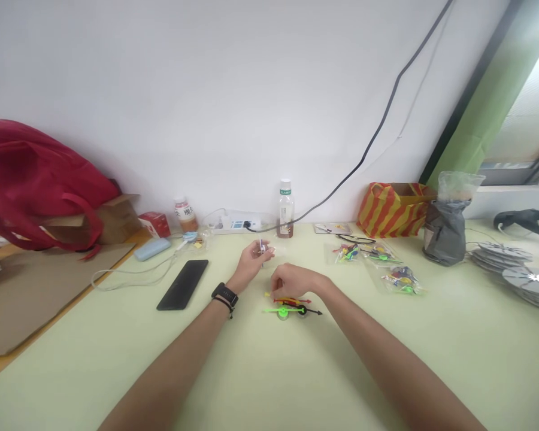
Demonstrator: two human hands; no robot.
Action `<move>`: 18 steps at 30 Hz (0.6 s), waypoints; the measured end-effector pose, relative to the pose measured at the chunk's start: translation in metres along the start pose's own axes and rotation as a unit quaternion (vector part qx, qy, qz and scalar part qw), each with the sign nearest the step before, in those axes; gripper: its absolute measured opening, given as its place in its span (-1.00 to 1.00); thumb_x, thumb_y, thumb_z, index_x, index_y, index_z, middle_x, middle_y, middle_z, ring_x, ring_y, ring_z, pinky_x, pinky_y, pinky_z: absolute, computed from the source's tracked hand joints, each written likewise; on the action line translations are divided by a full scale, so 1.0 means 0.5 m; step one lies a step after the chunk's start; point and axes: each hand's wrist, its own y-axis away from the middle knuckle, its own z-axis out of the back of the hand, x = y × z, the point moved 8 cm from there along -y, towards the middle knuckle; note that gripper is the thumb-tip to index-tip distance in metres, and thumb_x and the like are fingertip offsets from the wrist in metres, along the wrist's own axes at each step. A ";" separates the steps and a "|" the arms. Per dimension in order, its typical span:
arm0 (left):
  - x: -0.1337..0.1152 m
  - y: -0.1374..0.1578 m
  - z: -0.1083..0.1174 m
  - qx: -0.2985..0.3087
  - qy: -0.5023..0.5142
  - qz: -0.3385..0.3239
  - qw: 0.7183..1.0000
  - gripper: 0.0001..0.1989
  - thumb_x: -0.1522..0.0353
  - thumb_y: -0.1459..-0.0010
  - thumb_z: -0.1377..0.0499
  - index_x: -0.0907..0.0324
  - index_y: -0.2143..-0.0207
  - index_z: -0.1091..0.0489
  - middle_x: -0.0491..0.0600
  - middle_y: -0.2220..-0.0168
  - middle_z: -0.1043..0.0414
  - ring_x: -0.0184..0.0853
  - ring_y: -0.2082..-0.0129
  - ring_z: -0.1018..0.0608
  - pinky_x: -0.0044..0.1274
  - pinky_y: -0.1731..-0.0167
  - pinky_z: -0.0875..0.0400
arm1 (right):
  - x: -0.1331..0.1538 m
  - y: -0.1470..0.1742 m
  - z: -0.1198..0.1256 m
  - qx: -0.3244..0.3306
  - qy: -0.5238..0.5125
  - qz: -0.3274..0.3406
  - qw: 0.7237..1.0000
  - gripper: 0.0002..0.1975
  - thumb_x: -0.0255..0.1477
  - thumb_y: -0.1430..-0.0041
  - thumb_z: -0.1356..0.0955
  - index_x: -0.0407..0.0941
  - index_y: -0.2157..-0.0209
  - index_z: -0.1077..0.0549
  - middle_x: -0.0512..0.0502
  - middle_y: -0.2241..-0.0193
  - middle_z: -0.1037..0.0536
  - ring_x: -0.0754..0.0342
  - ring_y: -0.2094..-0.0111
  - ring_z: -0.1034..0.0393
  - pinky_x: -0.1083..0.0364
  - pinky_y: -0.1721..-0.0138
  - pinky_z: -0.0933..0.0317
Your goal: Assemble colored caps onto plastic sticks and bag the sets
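My left hand [250,261], with a black watch on its wrist, pinches a small white arrow spinner [262,246] held upright above the table. To its right, my right hand [291,280] is closed with its fingertips pointing down at the near arrow spinners. What those fingers hold, if anything, is hidden behind the hand. Just below it lie a red arrow spinner [302,300], a bright green arrow spinner [283,311] and a black arrow spinner [303,311], close together. A bit of yellow shows under the right fingertips.
Clear bags of coloured spinners [403,280] lie to the right, near stacked grey discs [503,254]. A black phone [182,285] lies left. A drink bottle [285,209] and a power strip [238,222] stand by the wall. A striped bag [388,209] is at back right.
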 end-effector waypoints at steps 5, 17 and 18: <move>-0.006 0.011 -0.017 0.035 -0.023 -0.022 0.999 -0.51 0.23 0.02 -0.48 0.21 0.06 -0.48 0.04 0.20 -0.61 -0.21 0.12 -0.62 -0.37 0.01 -0.47 | 0.010 0.007 -0.005 -0.002 0.024 -0.022 0.999 -0.91 -0.48 -0.04 -0.40 -0.18 0.39 -0.58 -0.04 0.44 -0.62 0.13 0.47 -0.39 0.19 0.46 -0.17; 0.017 0.014 -0.024 0.069 -0.023 -0.043 0.996 -0.53 0.18 0.06 -0.49 0.25 0.14 -0.55 0.07 0.19 -0.64 -0.20 0.18 -0.65 -0.39 0.06 -0.53 | 0.032 0.055 0.111 -0.124 -0.062 0.072 0.988 -0.67 -0.64 -0.05 -0.33 -0.13 0.14 -0.55 0.07 0.51 -0.52 0.16 0.49 -0.37 0.21 0.44 -0.21; 0.016 0.016 -0.027 0.068 -0.027 -0.046 0.996 -0.54 0.18 0.04 -0.49 0.25 0.15 -0.56 0.06 0.20 -0.64 -0.21 0.19 -0.65 -0.40 0.06 -0.53 | 0.030 0.071 0.142 -0.165 -0.092 0.076 0.979 -0.72 -0.59 -0.09 -0.34 -0.13 0.14 -0.53 0.05 0.49 -0.54 0.14 0.48 -0.41 0.20 0.43 -0.25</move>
